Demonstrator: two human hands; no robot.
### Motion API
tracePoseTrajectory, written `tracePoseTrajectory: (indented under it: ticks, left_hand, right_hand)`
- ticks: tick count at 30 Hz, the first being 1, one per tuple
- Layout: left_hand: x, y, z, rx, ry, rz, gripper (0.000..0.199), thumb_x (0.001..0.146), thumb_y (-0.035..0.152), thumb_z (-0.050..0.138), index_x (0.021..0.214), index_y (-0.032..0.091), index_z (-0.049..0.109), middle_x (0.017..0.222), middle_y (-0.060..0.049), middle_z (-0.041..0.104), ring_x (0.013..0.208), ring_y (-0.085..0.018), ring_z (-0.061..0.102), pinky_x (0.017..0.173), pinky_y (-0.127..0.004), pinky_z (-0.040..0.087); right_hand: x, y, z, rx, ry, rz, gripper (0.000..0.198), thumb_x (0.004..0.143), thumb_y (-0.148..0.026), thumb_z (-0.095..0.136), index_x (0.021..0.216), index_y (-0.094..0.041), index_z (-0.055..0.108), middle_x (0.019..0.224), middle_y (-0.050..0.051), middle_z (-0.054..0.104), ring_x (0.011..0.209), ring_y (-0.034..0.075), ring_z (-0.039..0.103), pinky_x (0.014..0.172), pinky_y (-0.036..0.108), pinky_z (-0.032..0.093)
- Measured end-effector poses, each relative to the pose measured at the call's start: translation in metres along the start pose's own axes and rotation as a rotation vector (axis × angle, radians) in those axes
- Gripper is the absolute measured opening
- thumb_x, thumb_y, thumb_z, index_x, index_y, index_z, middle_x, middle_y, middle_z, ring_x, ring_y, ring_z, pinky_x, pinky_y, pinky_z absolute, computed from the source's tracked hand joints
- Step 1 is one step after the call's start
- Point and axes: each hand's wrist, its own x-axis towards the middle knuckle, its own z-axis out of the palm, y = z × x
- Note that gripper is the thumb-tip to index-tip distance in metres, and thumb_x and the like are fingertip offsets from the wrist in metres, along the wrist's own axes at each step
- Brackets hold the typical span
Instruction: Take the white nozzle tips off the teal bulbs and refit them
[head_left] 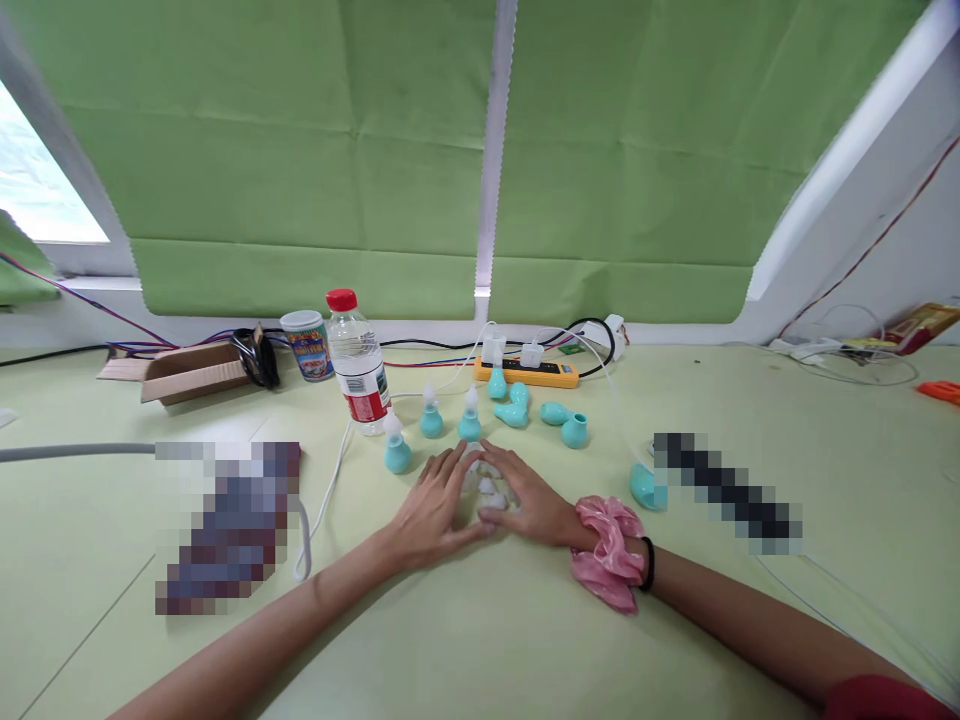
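A small heap of translucent white tips [487,487] lies on the pale green table between my two hands. My left hand [429,512] rests to the left of the heap, its fingers spread and stretched forward. On the other side, my right hand [536,502] curves around the tips with its fingers apart, and the fingertips of both hands nearly meet. Just beyond stand teal squeeze bulbs with clear tips fitted, one of them a teal bulb [469,427] right behind my fingers and another teal bulb [397,455] to the left. Neither hand grips anything I can see.
Several loose teal bulbs [574,430] lie behind and right of my hands. A water bottle [358,365], a can [307,345] and an open cardboard box [199,372] stand back left. An orange power strip [526,372] with cables lies near the wall.
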Motion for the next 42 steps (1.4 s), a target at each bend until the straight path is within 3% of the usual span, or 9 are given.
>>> tracePoseTrajectory:
  ticks: [3,10,18,24,28,31,35,38,42]
  left_hand:
    - [0.0,0.001,0.001,0.001,-0.02,0.002,0.088,0.062,0.042,0.064,0.13,0.014,0.016,0.135,-0.018,0.022,0.123,-0.031,0.021,0.096,-0.046,0.03]
    - [0.004,-0.013,0.002,-0.173,0.14,-0.07,0.049,0.071,0.013,0.052,0.116,0.02,0.033,0.114,-0.007,0.046,0.105,-0.019,0.045,0.088,-0.033,0.04]
    - [-0.001,-0.019,0.007,-0.044,0.17,-0.2,0.027,0.077,0.016,0.046,0.103,0.017,0.045,0.097,-0.007,0.057,0.089,-0.02,0.054,0.076,-0.033,0.046]
    - [0.0,-0.018,0.008,0.114,0.165,-0.087,0.02,0.074,0.014,0.047,0.093,0.016,0.052,0.091,-0.008,0.058,0.094,-0.024,0.049,0.075,-0.036,0.046]
    - [-0.001,-0.012,0.005,0.152,0.199,-0.049,0.016,0.075,0.014,0.046,0.089,0.016,0.053,0.082,-0.007,0.058,0.086,-0.023,0.05,0.07,-0.035,0.046]
    - [0.0,-0.009,0.003,0.175,0.234,-0.05,0.023,0.077,0.016,0.044,0.099,0.016,0.051,0.092,-0.009,0.056,0.09,-0.023,0.047,0.075,-0.036,0.044]
    - [0.004,-0.01,0.004,0.204,0.194,-0.045,0.042,0.079,0.02,0.045,0.12,0.017,0.038,0.118,-0.011,0.044,0.107,-0.026,0.038,0.086,-0.042,0.038]
    - [0.006,-0.014,0.006,0.171,0.106,-0.006,0.033,0.081,0.014,0.04,0.113,0.021,0.045,0.112,-0.007,0.051,0.103,-0.023,0.043,0.083,-0.039,0.04]
    - [0.005,-0.018,0.007,0.126,0.175,-0.042,0.032,0.079,0.008,0.04,0.108,0.018,0.048,0.094,-0.006,0.06,0.09,-0.021,0.051,0.074,-0.036,0.043]
  right_hand:
    - [0.0,-0.001,0.003,-0.076,-0.094,-0.019,0.074,0.069,-0.036,0.06,0.129,-0.016,0.021,0.131,0.015,0.03,0.122,0.028,0.025,0.098,0.05,0.022]
    - [0.023,-0.005,0.013,-0.036,0.116,-0.01,0.031,0.074,-0.018,0.05,0.104,-0.017,0.044,0.095,0.008,0.05,0.091,0.02,0.048,0.078,0.033,0.043]
    - [0.024,0.01,0.009,-0.004,0.232,0.093,0.015,0.081,-0.023,0.045,0.094,-0.018,0.052,0.089,0.005,0.059,0.085,0.019,0.055,0.077,0.033,0.044]
    - [0.014,0.019,0.005,-0.028,0.249,0.105,0.019,0.078,-0.02,0.047,0.094,-0.017,0.055,0.108,0.01,0.056,0.102,0.022,0.05,0.088,0.038,0.039]
    - [0.011,0.012,0.002,-0.091,0.292,-0.077,0.022,0.077,-0.019,0.048,0.099,-0.018,0.053,0.105,0.008,0.056,0.103,0.021,0.047,0.089,0.038,0.037]
    - [0.011,0.005,0.001,-0.195,0.122,-0.205,0.017,0.074,-0.022,0.053,0.091,-0.018,0.056,0.088,0.006,0.06,0.089,0.02,0.051,0.085,0.039,0.036]
    - [0.012,0.002,0.004,-0.328,0.042,-0.085,0.021,0.073,-0.022,0.054,0.093,-0.015,0.056,0.085,0.007,0.058,0.085,0.02,0.05,0.08,0.037,0.035]
    - [0.013,0.001,0.005,-0.393,0.052,0.043,0.021,0.076,-0.023,0.052,0.094,-0.014,0.057,0.084,0.008,0.056,0.085,0.02,0.048,0.076,0.035,0.034]
    - [0.013,0.001,0.002,-0.429,0.04,0.16,0.015,0.077,-0.022,0.051,0.088,-0.016,0.06,0.083,0.006,0.056,0.084,0.02,0.048,0.073,0.033,0.032]
